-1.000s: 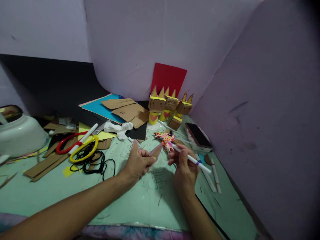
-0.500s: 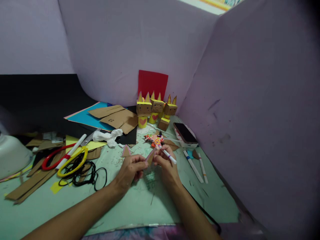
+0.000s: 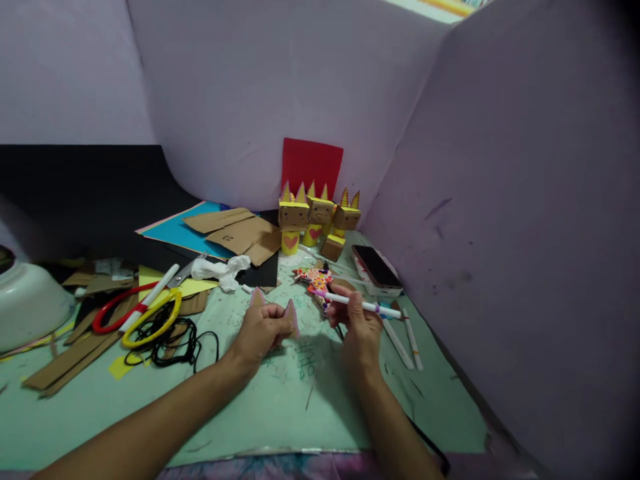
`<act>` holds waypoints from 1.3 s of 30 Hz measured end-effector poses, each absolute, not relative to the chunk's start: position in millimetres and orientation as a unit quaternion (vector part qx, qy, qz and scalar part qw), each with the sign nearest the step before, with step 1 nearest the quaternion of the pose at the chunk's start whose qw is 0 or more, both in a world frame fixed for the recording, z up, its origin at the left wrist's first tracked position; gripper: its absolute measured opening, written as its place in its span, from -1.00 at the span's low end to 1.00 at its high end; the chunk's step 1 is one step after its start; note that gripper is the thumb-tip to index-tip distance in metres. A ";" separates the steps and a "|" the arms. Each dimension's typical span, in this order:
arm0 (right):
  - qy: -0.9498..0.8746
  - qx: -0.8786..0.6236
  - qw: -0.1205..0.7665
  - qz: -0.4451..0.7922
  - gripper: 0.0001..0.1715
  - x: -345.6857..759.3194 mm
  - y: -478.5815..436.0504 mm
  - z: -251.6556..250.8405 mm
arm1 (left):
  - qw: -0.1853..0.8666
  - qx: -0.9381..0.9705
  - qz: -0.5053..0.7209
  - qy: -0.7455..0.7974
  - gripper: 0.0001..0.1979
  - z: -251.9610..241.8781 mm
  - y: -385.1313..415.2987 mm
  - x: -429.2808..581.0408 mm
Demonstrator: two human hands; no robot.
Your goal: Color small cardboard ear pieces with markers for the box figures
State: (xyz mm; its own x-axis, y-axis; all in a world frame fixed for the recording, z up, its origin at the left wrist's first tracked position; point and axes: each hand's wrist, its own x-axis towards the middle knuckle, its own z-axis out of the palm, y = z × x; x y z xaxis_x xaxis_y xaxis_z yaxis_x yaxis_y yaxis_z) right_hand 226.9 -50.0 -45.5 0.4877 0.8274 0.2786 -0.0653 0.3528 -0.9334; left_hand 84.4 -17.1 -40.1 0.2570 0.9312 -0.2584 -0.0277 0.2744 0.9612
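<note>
Between thumb and fingers, my left hand pinches a small cardboard triangle with a purple edge. A second cardboard triangle lies on the table just behind that hand, partly hidden by it. My right hand is closed around a white marker with purple markings, its tip pointing left and apart from the triangle. Behind the marker sits a floral-patterned piece, partly covered by it. Cardboard figures with yellow bodies and pointed ears stand at the back.
On the left lie red-handled and yellow-handled tools, black cord and cardboard strips. White tissue is near the middle. To the right are a phone on a white box and loose markers. A purple wall rises at right.
My right hand has drawn away to the right from the triangle, and the marker now points left. My left hand still holds the triangle. The whole view has shifted slightly.
</note>
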 end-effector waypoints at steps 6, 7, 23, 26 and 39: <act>-0.483 -0.471 0.700 0.236 -0.62 230.4 -54.8 -47.6 | 0.661 0.473 0.332 0.479 -0.93 -38.4 -15.9 83.4; -0.496 -0.472 0.691 0.233 -0.62 229.4 -55.5 -48.2 | 0.662 0.473 0.328 0.480 -0.95 -38.1 -15.6 83.2; -0.539 -0.508 0.634 0.223 -0.62 226.4 -58.8 -50.1 | 0.687 0.461 0.322 0.460 -0.98 -39.4 -15.9 81.1; -0.539 -0.506 0.634 0.228 -0.58 227.4 -58.3 -50.8 | 0.685 0.464 0.323 0.459 -0.98 -40.1 -15.4 81.0; -0.555 -0.503 0.619 0.236 -0.54 228.3 -58.9 -51.6 | 0.686 0.455 0.333 0.460 -0.95 -36.8 -15.3 81.6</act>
